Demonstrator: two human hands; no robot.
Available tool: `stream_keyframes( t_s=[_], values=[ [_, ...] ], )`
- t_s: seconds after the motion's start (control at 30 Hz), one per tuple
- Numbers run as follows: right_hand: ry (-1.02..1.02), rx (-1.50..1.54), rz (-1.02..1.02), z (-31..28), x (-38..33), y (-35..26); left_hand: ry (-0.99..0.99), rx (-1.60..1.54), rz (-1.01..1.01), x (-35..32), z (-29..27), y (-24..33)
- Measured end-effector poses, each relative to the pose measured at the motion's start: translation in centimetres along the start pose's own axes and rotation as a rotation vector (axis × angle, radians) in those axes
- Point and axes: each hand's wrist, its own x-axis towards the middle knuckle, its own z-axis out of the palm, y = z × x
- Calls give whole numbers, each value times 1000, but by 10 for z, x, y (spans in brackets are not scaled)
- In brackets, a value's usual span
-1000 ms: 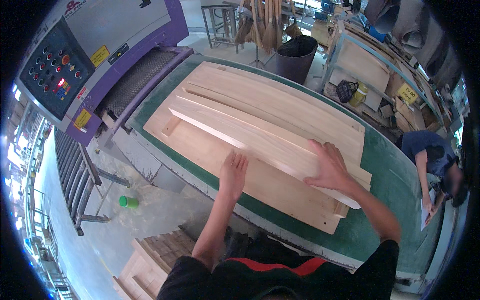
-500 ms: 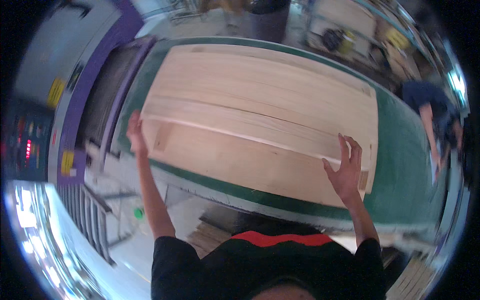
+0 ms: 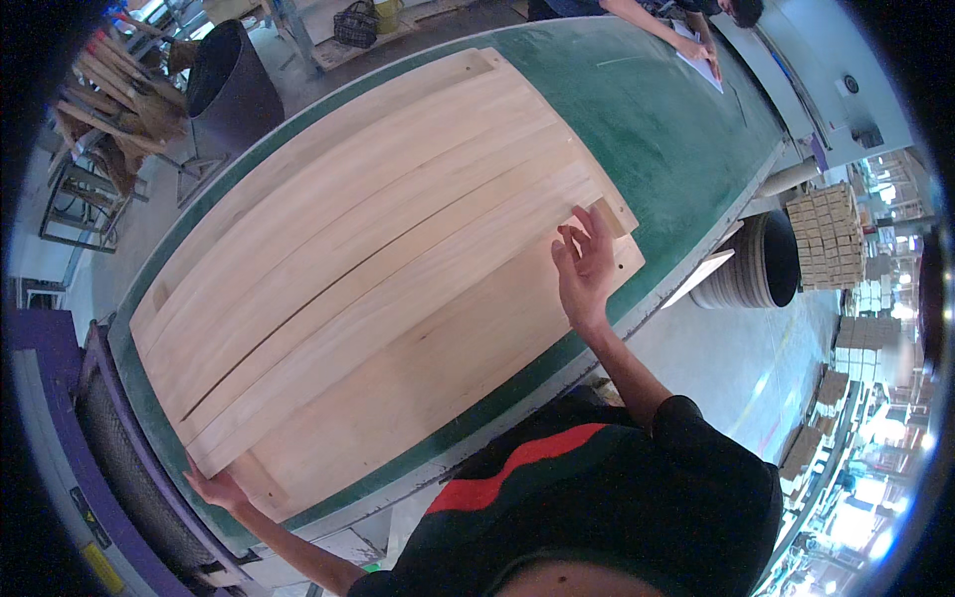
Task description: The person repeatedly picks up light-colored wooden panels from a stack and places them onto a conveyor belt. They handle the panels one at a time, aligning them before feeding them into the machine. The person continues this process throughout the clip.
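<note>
Several pale wooden slats lie side by side on a flat wooden panel, whose near strip is uncovered. My left hand is at the left end of the nearest slat, with its fingers spread against the slat's corner. Near the slat's right end is my right hand, fingers apart and loosely bent, holding nothing. Whether its fingertips touch the wood I cannot tell. A dark narrow gap runs between two of the slats. Short wooden blocks show at the panel's right end.
A green-topped table carries the panel. Beyond the table's far right end, another person's hands are over a white sheet. A purple-framed machine adjoins the left end. Dark bins and stacked wood stand around.
The view has swung, so the table now slants up to the right. My left hand stays at the slat's left end; my right hand remains near its right end, fingers more bent.
</note>
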Motion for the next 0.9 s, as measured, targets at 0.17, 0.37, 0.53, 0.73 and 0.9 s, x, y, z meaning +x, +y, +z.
stream_keyframes(
  t_s=[0.17,0.37,0.53,0.73,0.9],
  values=[
    [74,88,134,7,-4,5,-90,-146,45,-2,-8,-8],
    [-13,220,178,11,10,3,-89,253,219,15,-22,-42],
    [13,-385,45,14,16,1,-60,-117,-50,15,8,-18],
    [70,-482,-884,126,61,-61,-456,-606,-120,48,25,40],
    [-630,-1047,-730,225,191,-9,-648,-428,-252,50,63,38]
  ],
)
